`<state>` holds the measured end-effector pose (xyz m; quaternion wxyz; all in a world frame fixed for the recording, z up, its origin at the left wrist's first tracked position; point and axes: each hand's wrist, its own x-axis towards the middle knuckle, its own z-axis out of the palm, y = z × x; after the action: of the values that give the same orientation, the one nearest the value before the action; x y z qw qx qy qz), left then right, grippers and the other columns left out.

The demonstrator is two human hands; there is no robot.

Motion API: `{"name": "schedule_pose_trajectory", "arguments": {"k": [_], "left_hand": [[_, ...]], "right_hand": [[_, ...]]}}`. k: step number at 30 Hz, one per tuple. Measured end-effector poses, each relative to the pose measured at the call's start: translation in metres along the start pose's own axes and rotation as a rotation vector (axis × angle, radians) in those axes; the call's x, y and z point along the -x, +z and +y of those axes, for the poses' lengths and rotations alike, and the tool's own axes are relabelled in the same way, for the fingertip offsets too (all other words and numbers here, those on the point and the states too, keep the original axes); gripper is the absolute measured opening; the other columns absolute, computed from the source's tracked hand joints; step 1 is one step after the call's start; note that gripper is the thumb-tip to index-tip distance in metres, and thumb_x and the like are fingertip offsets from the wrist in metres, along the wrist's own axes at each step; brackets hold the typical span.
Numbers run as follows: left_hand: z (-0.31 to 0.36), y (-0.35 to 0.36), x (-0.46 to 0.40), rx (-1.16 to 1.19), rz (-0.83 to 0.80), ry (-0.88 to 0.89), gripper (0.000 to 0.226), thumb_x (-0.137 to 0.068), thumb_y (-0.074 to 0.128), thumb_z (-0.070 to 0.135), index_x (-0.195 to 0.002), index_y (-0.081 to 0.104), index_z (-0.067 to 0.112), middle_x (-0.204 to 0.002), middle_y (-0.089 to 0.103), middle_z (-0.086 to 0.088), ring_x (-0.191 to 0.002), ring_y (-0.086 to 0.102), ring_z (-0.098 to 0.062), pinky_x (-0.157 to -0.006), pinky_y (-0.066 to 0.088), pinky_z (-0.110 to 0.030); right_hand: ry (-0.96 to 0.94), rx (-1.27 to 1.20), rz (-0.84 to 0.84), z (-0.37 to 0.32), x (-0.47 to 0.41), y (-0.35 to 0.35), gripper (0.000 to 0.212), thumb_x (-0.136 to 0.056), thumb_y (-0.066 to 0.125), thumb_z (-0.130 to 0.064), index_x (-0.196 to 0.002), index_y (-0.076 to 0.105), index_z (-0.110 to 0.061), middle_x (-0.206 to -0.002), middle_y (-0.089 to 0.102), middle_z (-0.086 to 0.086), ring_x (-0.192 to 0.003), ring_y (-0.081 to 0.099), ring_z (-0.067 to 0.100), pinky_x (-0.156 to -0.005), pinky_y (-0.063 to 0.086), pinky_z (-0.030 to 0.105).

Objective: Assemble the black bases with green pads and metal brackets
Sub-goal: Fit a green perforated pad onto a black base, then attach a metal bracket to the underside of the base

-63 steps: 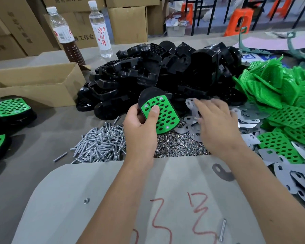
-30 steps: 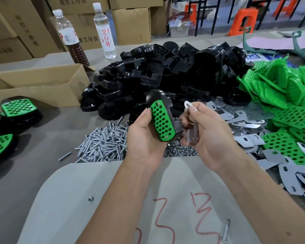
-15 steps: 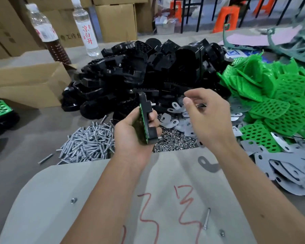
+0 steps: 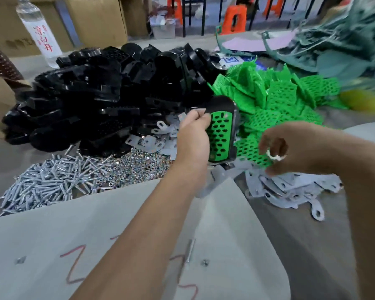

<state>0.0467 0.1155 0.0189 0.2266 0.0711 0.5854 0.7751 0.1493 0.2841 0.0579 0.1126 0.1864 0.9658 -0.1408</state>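
Left hand grips an upright padded base; right hand pinches a bracket above the bracket pile.

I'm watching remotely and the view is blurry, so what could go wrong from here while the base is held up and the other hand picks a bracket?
1. The left hand grips the black base with green pad by one edge only; it might slip.
2. The right hand pinches a metal bracket over the loose bracket heap; if dropped, it would be lost among them.
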Motion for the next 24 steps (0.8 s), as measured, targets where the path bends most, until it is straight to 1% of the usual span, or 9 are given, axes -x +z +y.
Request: {"name": "schedule_pose_trajectory", "arguments": {"k": [2, 4, 7, 10, 13, 16, 19, 21, 24], "left_hand": [[-0.003, 0.018, 0.002, 0.005, -0.027, -0.027, 0.019, -0.108, 0.044, 0.011, -0.103, 0.062, 0.011, -0.093, 0.061, -0.013, -0.082, 0.056, -0.025, -0.061, 0.047, -0.031], [-0.005, 0.028, 0.004, 0.001, -0.038, -0.029, 0.018, -0.107, 0.044, 0.011, -0.103, 0.062, 0.012, -0.095, 0.062, -0.014, -0.085, 0.057, -0.026, -0.064, 0.046, -0.032], [-0.009, 0.028, 0.004, 0.033, -0.022, -0.022, 0.02, -0.106, 0.045, 0.01, -0.098, 0.063, 0.013, -0.087, 0.063, -0.01, -0.078, 0.058, -0.024, -0.066, 0.045, -0.034], [-0.01, 0.02, 0.0, 0.083, 0.008, -0.034, 0.021, -0.106, 0.045, 0.012, -0.094, 0.062, 0.015, -0.074, 0.06, 0.0, -0.065, 0.055, -0.02, -0.062, 0.046, -0.031], [-0.009, 0.015, -0.003, 0.126, 0.013, -0.051, 0.021, -0.106, 0.043, 0.014, -0.096, 0.061, 0.016, -0.073, 0.06, 0.001, -0.062, 0.055, -0.02, -0.056, 0.046, -0.027], [-0.007, 0.014, 0.0, 0.203, 0.016, -0.097, 0.022, -0.106, 0.043, 0.016, -0.098, 0.063, 0.014, -0.077, 0.062, -0.003, -0.054, 0.06, -0.017, -0.046, 0.046, -0.02], [-0.001, 0.008, 0.002, 0.372, -0.025, -0.136, 0.028, -0.107, 0.041, 0.015, -0.09, 0.062, 0.011, -0.071, 0.06, -0.006, -0.043, 0.056, -0.014, -0.042, 0.043, -0.017], [0.003, -0.004, 0.001, 0.438, -0.035, -0.147, 0.027, -0.109, 0.038, 0.016, -0.095, 0.061, 0.01, -0.072, 0.059, -0.005, -0.045, 0.057, -0.016, -0.043, 0.045, -0.018], [0.01, -0.028, 0.001, 0.498, -0.062, -0.135, 0.026, -0.112, 0.035, 0.018, -0.109, 0.058, 0.01, -0.081, 0.062, -0.005, -0.062, 0.061, -0.018, -0.054, 0.053, -0.025]], "right_hand": [[0.021, 0.013, -0.013, 0.01, 0.006, 0.005, 0.042, -0.067, 0.098, -0.036, -0.095, 0.067, -0.035, -0.086, 0.07, -0.011, -0.08, 0.065, 0.01, -0.079, 0.056, 0.036], [-0.011, -0.034, 0.06, 0.015, 0.009, 0.013, 0.04, -0.066, 0.099, -0.033, -0.091, 0.068, -0.031, -0.082, 0.07, -0.01, -0.076, 0.064, 0.009, -0.075, 0.055, 0.035], [-0.046, -0.1, 0.123, 0.021, 0.009, 0.018, 0.033, -0.066, 0.099, -0.032, -0.083, 0.07, -0.031, -0.078, 0.069, -0.012, -0.071, 0.063, 0.003, -0.072, 0.054, 0.031], [-0.109, -0.079, 0.115, 0.021, 0.005, 0.02, 0.029, -0.072, 0.096, -0.024, -0.076, 0.069, -0.034, -0.076, 0.066, -0.017, -0.072, 0.062, -0.001, -0.065, 0.047, 0.019], [-0.164, -0.073, 0.072, 0.014, 0.001, 0.022, 0.027, -0.079, 0.091, -0.02, -0.081, 0.071, -0.038, -0.086, 0.064, -0.014, -0.081, 0.061, 0.005, -0.072, 0.049, 0.029], [-0.161, -0.127, 0.046, 0.016, 0.0, 0.016, 0.021, -0.084, 0.087, -0.019, -0.084, 0.071, -0.033, -0.085, 0.068, -0.011, -0.077, 0.064, 0.003, -0.069, 0.047, 0.025], [-0.301, -0.363, 0.027, 0.02, 0.006, 0.0, 0.017, -0.085, 0.084, -0.017, -0.085, 0.068, -0.023, -0.074, 0.073, -0.004, -0.06, 0.064, 0.003, -0.061, 0.049, 0.023], [-0.386, -0.617, 0.088, 0.016, 0.007, -0.009, 0.015, -0.085, 0.081, -0.019, -0.094, 0.069, -0.02, -0.073, 0.073, 0.006, -0.055, 0.063, 0.012, -0.053, 0.052, 0.027], [-0.339, -0.972, 0.388, -0.011, -0.014, -0.006, 0.021, -0.096, 0.067, 0.003, -0.102, 0.073, -0.016, -0.07, 0.067, 0.018, -0.047, 0.05, 0.012, -0.044, 0.039, 0.024]]}}
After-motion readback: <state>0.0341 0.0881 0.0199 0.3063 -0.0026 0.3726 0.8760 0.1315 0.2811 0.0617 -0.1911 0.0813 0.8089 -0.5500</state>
